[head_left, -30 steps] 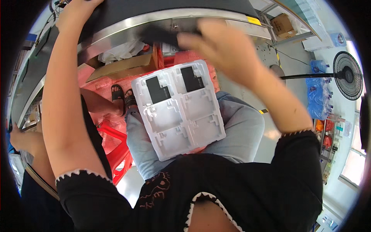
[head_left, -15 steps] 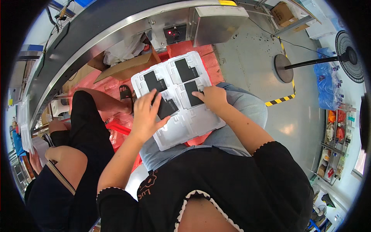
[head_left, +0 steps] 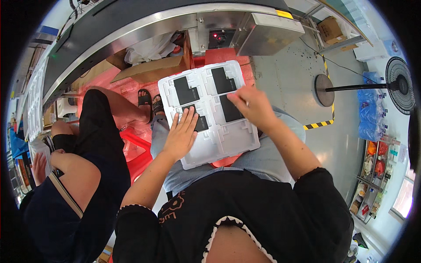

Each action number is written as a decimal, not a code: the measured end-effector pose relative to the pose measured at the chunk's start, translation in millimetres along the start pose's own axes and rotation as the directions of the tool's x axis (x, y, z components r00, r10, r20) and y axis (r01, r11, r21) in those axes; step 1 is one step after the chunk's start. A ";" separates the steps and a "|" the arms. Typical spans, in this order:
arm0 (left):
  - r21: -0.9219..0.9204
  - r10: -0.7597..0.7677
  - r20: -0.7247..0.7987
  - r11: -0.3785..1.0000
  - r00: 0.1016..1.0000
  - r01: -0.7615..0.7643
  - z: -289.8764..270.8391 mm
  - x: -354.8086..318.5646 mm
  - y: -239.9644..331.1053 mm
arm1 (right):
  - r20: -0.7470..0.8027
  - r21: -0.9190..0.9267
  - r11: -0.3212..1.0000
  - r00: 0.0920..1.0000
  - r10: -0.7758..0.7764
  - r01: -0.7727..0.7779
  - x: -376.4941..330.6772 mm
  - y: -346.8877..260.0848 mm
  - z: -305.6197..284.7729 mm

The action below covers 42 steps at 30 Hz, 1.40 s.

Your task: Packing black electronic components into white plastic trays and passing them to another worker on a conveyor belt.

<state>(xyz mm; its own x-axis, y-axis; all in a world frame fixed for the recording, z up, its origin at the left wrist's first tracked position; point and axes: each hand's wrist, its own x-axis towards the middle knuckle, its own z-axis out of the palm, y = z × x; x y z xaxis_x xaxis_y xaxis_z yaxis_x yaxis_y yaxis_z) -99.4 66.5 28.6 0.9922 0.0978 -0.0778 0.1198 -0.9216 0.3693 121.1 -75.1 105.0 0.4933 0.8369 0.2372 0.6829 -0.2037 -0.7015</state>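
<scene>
A white moulded plastic tray [head_left: 232, 149] rests tilted across my lap. Flat, black, notched pieces lie in several of its compartments: a far-left piece [head_left: 186, 92], a far-right piece [head_left: 223, 80], a near-right piece [head_left: 230, 109] and a near-left piece [head_left: 201, 124]. My left hand [head_left: 180, 136] is open, fingers stretched flat over the near-left piece and hiding part of it. Over the near-right piece is my right hand [head_left: 252, 105], its fingers curled together in a pinch. Whatever it holds, if anything, is too small to make out.
A steel-edged conveyor bench [head_left: 144, 26] curves beyond the tray, with an open cardboard box [head_left: 151, 72] under it. Another person [head_left: 83, 175] sits close on my left beside a red stool [head_left: 136, 151]. A floor fan [head_left: 323, 90] stands to the right.
My left hand has settled flat onto the near-left piece. My right hand has lifted slightly and curled in from a more outstretched position. The view has shifted a little.
</scene>
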 end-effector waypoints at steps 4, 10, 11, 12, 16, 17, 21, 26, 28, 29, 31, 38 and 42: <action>-0.019 -0.028 -0.032 0.999 0.999 0.027 -21.6 3.0 2.8 | -0.208 -0.068 0.899 0.875 -0.437 0.433 101.8 -58.2 -37.7; -0.138 -0.108 -0.690 0.990 0.716 0.017 -131.2 51.2 -31.0 | -0.129 -0.238 0.784 0.781 -0.611 0.574 269.6 -104.7 -31.1; -0.026 -0.012 -0.792 1.000 0.611 -0.014 -156.2 70.5 -38.8 | -0.142 -0.283 0.790 0.791 -0.595 0.544 300.6 -88.3 -24.7; 0.010 0.003 -0.848 1.000 0.530 0.010 -179.0 82.4 -53.7 | -0.145 -0.309 0.794 0.799 -0.584 0.524 332.1 -76.4 -9.9; 0.168 0.070 -0.957 0.924 0.280 0.344 -259.8 110.6 -139.2 | 0.278 -0.734 0.674 0.940 0.199 0.075 378.4 -131.3 8.0; 0.172 0.049 -0.965 0.858 0.257 0.485 -274.2 118.2 -165.3 | 0.282 -0.735 0.673 0.939 0.197 0.080 380.7 -134.4 1.8; -0.028 -0.586 -0.783 0.366 0.207 0.930 -310.6 156.7 -217.0 | 0.340 -0.671 0.677 0.937 -0.083 0.303 367.5 -130.1 -30.7; 0.086 -0.661 -0.493 0.610 0.566 0.788 -325.1 185.7 -232.7 | 0.032 -0.780 0.455 0.753 -0.658 0.431 296.0 -95.5 -43.2; 0.042 -0.634 -0.511 0.657 0.581 0.753 -321.6 163.4 -237.4 | -0.066 -0.623 0.606 0.739 -0.670 0.494 231.1 -110.9 -47.0; 0.115 -0.497 -0.644 0.689 0.582 0.716 -316.6 141.5 -219.8 | -0.103 -0.527 0.681 0.757 -0.646 0.509 202.6 -111.0 -52.5; 0.051 -0.414 -0.667 0.804 0.619 0.592 -296.7 115.0 -150.5 | 0.013 -0.321 0.823 0.871 -0.491 0.468 137.5 -86.1 -64.6; 0.012 0.087 -0.497 0.996 0.864 -0.093 -141.2 16.9 24.6 | 0.311 0.032 0.940 0.898 0.313 -0.339 -93.0 7.2 -25.1; -0.074 0.002 -0.226 0.997 0.974 -0.019 -48.1 -31.6 44.1 | 0.230 -0.183 0.895 0.868 0.441 -0.407 -145.3 28.6 17.6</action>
<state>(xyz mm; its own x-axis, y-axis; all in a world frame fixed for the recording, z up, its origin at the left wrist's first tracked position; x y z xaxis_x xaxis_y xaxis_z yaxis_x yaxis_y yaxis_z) -123.8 40.9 91.9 0.9747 0.1786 0.1343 0.1032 -0.8927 0.4386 59.5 -193.6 38.7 0.6053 0.7531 -0.2579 0.5092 -0.6153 -0.6017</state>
